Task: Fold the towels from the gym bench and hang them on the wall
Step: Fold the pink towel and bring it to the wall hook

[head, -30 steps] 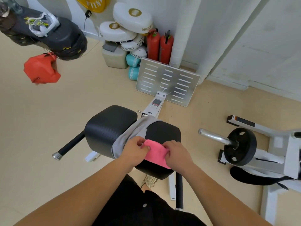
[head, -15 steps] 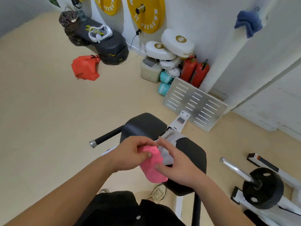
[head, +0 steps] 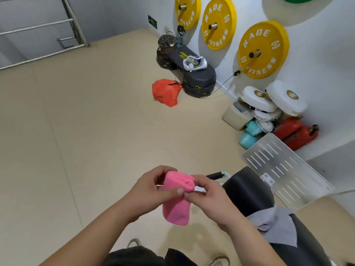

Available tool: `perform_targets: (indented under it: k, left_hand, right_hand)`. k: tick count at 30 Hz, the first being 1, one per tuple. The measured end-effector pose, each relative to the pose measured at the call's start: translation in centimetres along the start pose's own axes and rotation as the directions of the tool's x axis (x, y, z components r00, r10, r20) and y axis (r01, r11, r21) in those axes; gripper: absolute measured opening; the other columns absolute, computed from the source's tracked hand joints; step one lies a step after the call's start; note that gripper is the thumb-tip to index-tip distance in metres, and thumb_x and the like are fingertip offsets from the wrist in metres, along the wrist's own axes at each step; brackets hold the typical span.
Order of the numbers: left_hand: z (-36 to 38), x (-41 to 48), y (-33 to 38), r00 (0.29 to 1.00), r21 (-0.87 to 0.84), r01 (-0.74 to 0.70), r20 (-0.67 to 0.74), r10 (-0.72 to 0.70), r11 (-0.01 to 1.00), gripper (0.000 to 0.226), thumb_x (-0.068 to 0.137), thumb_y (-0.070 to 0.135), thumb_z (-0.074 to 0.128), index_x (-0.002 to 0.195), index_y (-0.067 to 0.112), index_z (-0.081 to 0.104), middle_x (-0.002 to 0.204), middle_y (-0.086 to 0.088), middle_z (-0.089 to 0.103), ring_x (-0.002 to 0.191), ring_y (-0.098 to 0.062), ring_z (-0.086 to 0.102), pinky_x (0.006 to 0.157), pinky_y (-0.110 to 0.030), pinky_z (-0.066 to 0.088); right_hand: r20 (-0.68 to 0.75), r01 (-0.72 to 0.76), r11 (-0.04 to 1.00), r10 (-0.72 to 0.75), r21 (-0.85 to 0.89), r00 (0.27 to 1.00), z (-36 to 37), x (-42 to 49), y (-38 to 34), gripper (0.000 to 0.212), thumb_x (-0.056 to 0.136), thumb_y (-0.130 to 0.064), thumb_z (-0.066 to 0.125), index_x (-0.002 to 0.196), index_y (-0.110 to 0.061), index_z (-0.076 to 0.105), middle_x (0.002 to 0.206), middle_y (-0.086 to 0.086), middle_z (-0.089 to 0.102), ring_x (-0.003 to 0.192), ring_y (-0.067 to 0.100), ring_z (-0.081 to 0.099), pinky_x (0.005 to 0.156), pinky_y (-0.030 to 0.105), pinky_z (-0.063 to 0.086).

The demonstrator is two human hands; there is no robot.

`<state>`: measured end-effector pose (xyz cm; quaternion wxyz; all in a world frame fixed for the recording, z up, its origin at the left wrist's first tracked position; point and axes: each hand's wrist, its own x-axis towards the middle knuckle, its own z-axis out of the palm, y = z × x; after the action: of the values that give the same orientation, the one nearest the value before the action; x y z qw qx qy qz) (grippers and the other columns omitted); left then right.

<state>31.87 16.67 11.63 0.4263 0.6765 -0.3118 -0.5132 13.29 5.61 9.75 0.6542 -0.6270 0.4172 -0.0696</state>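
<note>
A small pink towel (head: 175, 204) hangs folded in the air in front of me, held at its top edge. My left hand (head: 151, 191) grips its left side, thumb across the front. My right hand (head: 209, 194) pinches the top right corner. To the right stands the black padded gym bench (head: 247, 191), and a grey towel (head: 276, 225) lies draped across it, untouched by either hand.
Yellow weight plates (head: 263, 49) hang on the white wall at upper right. Below them sit white pads (head: 269, 100), red canisters (head: 295, 133), a slotted metal footplate (head: 286, 169), stacked black platforms (head: 197, 75) and an orange bag (head: 166, 92). A metal railing (head: 38, 27) stands far left.
Both hands lifted the pink towel off the bench and carried it left, away from the grey towel. My view swung left and up towards the wall with the yellow plates.
</note>
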Motion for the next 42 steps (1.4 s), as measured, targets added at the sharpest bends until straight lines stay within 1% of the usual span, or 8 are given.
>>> perform_targets:
  k: [6,9,16,21,25,30,37,42]
  left_hand:
    - [-9.7,0.2,-2.2,0.991,-0.029,0.079,0.111,-0.076,0.996,0.046,0.077,0.022,0.088,0.119,0.029,0.069,0.115,0.001,0.076,0.107,-0.019,0.071,0.085,-0.034,0.06]
    - [-11.5,2.1,-1.6,0.975,-0.07,0.116,0.199,-0.1,0.991,0.045,0.075,0.02,0.088,0.117,0.022,0.071,0.113,-0.005,0.076,0.105,-0.023,0.073,0.083,-0.03,0.057]
    - [-10.4,9.5,2.4,0.946,-0.095,0.153,0.303,-0.118,0.984,0.042,0.065,0.023,0.079,0.105,0.011,0.074,0.091,-0.008,0.073,0.081,-0.021,0.066,0.073,-0.034,0.048]
    - [-10.3,16.1,6.5,0.966,-0.301,0.166,0.24,-0.094,0.939,0.052,0.068,0.01,0.082,0.119,0.011,0.07,0.109,-0.017,0.074,0.094,-0.029,0.071,0.08,-0.042,0.054]
    - [-8.8,20.9,9.3,0.954,-0.393,0.243,0.264,-0.144,0.887,0.057,0.073,0.009,0.083,0.127,0.008,0.064,0.111,-0.014,0.075,0.095,-0.028,0.072,0.082,-0.042,0.058]
    - [-5.4,27.8,12.0,0.869,-0.329,0.385,0.444,-0.219,0.862,0.037,0.092,0.006,0.068,0.127,-0.005,0.062,0.124,-0.027,0.07,0.118,-0.039,0.068,0.105,-0.049,0.052]
    - [-2.0,40.9,16.9,0.798,-0.099,0.346,0.554,-0.237,0.933,0.026,0.099,0.013,0.065,0.124,0.009,0.065,0.119,-0.022,0.072,0.1,-0.032,0.073,0.079,-0.043,0.062]
    - [-1.6,51.2,22.9,0.765,-0.076,0.308,0.613,-0.199,0.948,0.026,0.099,0.01,0.064,0.125,0.011,0.066,0.12,-0.025,0.069,0.096,-0.03,0.071,0.08,-0.041,0.062]
  right_hand:
    - [-0.157,-0.006,0.923,0.072,0.385,0.985,8.2,3.9,-4.0,0.043,0.083,-0.025,0.08,0.114,0.0,0.066,0.112,0.022,0.076,0.111,0.042,0.07,0.104,0.057,0.051]
    - [-0.228,0.002,0.863,0.131,0.505,0.965,9.1,5.0,-5.2,0.036,0.093,-0.021,0.077,0.115,0.004,0.062,0.102,0.023,0.073,0.097,0.037,0.068,0.103,0.063,0.05]
    - [-0.155,0.02,0.648,0.152,0.762,0.976,3.9,7.3,-5.8,0.05,0.091,-0.011,0.075,0.135,0.004,0.057,0.128,0.026,0.068,0.113,0.033,0.069,0.095,0.047,0.058]
    - [-0.084,0.043,0.635,0.034,0.771,0.996,-1.4,10.8,-7.0,0.039,0.092,0.0,0.066,0.13,0.008,0.064,0.129,0.033,0.065,0.119,0.039,0.064,0.111,0.055,0.05]
    - [-0.225,0.114,0.619,0.104,0.777,0.969,-4.2,13.1,-7.8,0.041,0.094,-0.001,0.066,0.133,0.008,0.059,0.131,0.031,0.067,0.123,0.04,0.067,0.106,0.048,0.055]
    - [-0.439,0.212,0.626,0.234,0.751,0.867,-8.0,16.2,-7.7,0.039,0.096,-0.012,0.068,0.132,0.001,0.061,0.128,0.028,0.069,0.113,0.032,0.072,0.097,0.044,0.061]
    - [-0.633,0.19,0.729,0.399,0.658,0.663,-14.1,23.0,-9.5,0.028,0.097,-0.021,0.073,0.122,-0.011,0.066,0.102,0.012,0.074,0.086,0.023,0.072,0.07,0.033,0.057]
    - [-0.582,0.312,0.539,0.452,0.782,0.676,-18.9,29.5,-13.9,0.032,0.093,-0.005,0.072,0.121,0.007,0.062,0.088,0.016,0.066,0.078,0.027,0.067,0.075,0.04,0.059]
